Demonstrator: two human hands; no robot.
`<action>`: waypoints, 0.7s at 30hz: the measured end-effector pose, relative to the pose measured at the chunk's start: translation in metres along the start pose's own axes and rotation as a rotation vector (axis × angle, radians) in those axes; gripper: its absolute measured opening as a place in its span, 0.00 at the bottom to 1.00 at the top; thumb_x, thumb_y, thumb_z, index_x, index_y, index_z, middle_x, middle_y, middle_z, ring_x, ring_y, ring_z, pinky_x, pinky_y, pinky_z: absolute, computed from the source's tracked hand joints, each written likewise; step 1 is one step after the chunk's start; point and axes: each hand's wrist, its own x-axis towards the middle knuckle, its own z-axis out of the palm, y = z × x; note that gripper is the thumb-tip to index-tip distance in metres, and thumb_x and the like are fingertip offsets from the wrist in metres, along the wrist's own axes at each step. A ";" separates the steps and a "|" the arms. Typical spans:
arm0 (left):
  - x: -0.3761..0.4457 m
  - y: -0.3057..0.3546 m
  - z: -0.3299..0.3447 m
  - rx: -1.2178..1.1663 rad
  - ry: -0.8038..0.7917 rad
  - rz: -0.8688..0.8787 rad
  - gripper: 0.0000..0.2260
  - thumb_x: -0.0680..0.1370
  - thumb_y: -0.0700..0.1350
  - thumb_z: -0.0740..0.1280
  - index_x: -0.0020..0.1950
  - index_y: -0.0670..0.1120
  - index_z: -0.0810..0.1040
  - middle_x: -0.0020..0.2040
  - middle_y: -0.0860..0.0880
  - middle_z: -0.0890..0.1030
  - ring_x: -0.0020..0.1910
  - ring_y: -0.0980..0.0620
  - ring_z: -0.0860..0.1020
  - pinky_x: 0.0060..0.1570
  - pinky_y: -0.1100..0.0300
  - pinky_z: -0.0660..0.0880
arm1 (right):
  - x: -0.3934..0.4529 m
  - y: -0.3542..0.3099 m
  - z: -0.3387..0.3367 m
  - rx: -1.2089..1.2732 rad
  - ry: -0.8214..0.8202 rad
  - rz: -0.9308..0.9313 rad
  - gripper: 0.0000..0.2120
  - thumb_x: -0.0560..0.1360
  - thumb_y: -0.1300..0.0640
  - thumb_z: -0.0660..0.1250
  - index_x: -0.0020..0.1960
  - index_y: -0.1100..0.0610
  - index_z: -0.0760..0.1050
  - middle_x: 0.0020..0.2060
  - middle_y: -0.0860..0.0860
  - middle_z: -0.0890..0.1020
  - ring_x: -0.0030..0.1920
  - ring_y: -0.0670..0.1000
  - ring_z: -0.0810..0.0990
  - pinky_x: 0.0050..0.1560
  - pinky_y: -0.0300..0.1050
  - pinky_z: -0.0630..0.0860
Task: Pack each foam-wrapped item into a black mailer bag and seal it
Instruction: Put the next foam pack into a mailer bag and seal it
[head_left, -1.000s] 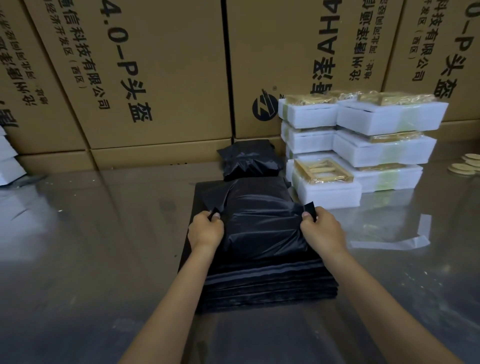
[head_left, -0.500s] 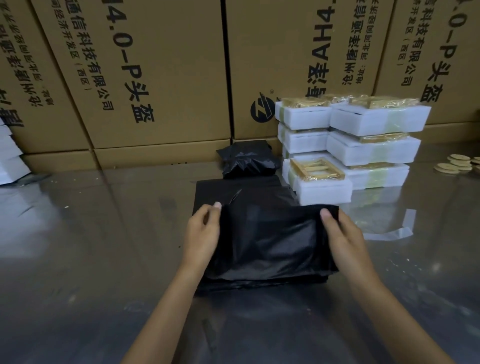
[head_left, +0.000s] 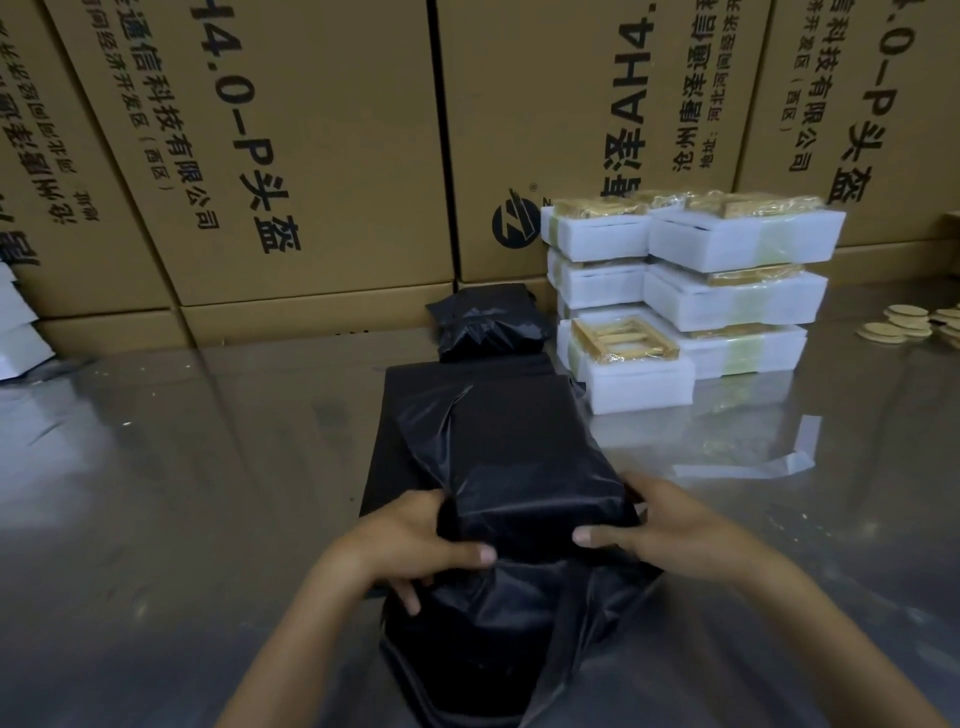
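Note:
A black mailer bag (head_left: 519, 447) with a boxy item inside lies on a stack of flat black mailer bags (head_left: 410, 395) in the middle of the table. My left hand (head_left: 410, 540) grips its near left corner, thumb on top. My right hand (head_left: 670, 530) grips the near right corner the same way. The bag's loose open end (head_left: 498, 623) hangs toward me below my hands. One sealed black package (head_left: 488, 327) sits behind the stack. Foam-wrapped items (head_left: 727, 291) with gold frames are piled at the right, the nearest one (head_left: 634, 374) beside the bag.
Large cardboard boxes (head_left: 291, 156) wall off the back of the shiny table (head_left: 182, 467). A clear tape strip (head_left: 753, 467) lies right of the bag. Round tan discs (head_left: 904, 325) sit at the far right. White foam pieces (head_left: 15, 332) show at the left edge.
My hands slid from the bag's far edge back to its near end, and the packed bag now lies lengthwise away from me with its open end pulled toward me.

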 end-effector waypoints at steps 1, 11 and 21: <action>0.002 0.005 0.007 0.077 0.078 -0.002 0.27 0.74 0.58 0.73 0.68 0.51 0.70 0.50 0.50 0.80 0.39 0.48 0.84 0.31 0.54 0.81 | 0.002 -0.004 0.003 -0.063 0.036 -0.024 0.20 0.72 0.48 0.77 0.60 0.43 0.73 0.52 0.36 0.81 0.52 0.36 0.81 0.46 0.25 0.73; 0.018 0.012 0.040 0.315 0.686 -0.010 0.21 0.78 0.58 0.69 0.37 0.48 0.63 0.36 0.52 0.70 0.36 0.50 0.71 0.35 0.56 0.66 | 0.012 -0.010 0.032 -0.435 0.397 0.010 0.20 0.78 0.40 0.67 0.51 0.58 0.74 0.42 0.55 0.81 0.49 0.59 0.82 0.40 0.47 0.72; -0.008 -0.035 -0.001 -0.157 0.477 0.270 0.15 0.72 0.65 0.66 0.48 0.56 0.79 0.38 0.51 0.78 0.33 0.59 0.75 0.37 0.64 0.71 | -0.023 0.038 0.002 -0.076 0.518 -0.188 0.08 0.76 0.39 0.63 0.47 0.40 0.76 0.37 0.46 0.82 0.35 0.46 0.80 0.38 0.50 0.76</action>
